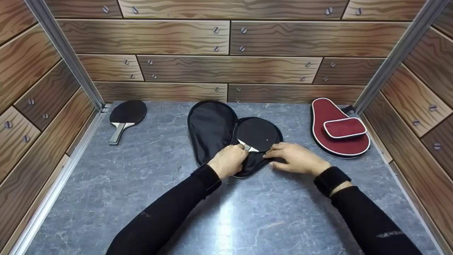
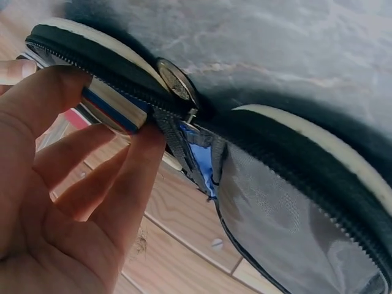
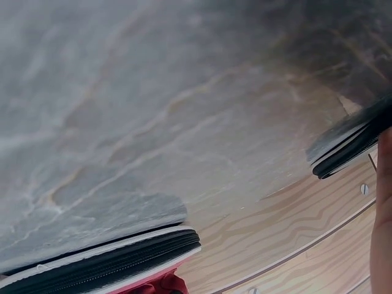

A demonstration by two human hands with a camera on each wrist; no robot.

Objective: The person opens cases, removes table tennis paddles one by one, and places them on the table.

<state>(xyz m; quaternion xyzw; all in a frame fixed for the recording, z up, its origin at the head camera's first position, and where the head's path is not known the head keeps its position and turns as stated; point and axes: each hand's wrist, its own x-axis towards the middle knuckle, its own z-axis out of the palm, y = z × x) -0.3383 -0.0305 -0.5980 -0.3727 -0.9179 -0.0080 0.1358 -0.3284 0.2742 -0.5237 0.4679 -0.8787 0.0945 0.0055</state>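
Observation:
An unzipped black table tennis bat case [image 1: 212, 124] lies spread in the middle, its two halves side by side. A black table tennis bat [image 1: 258, 132] sits in the right half with its blade toward the back. My left hand [image 1: 230, 159] grips the bat's handle; in the left wrist view thumb and fingers are around the striped wooden handle end [image 2: 116, 107]. Near it the case's zipper pull [image 2: 177, 82] hangs at the join. My right hand [image 1: 293, 157] holds the right rim of the case between fingers and thumb; the right wrist view catches only a sliver of that hand.
A second black bat [image 1: 128, 115] lies at the back left, handle toward me. A red case [image 1: 339, 143] with white piping and a small front pocket lies at the back right. Wood-patterned walls [image 1: 184, 69] enclose the grey marbled table [image 1: 141, 184] on three sides.

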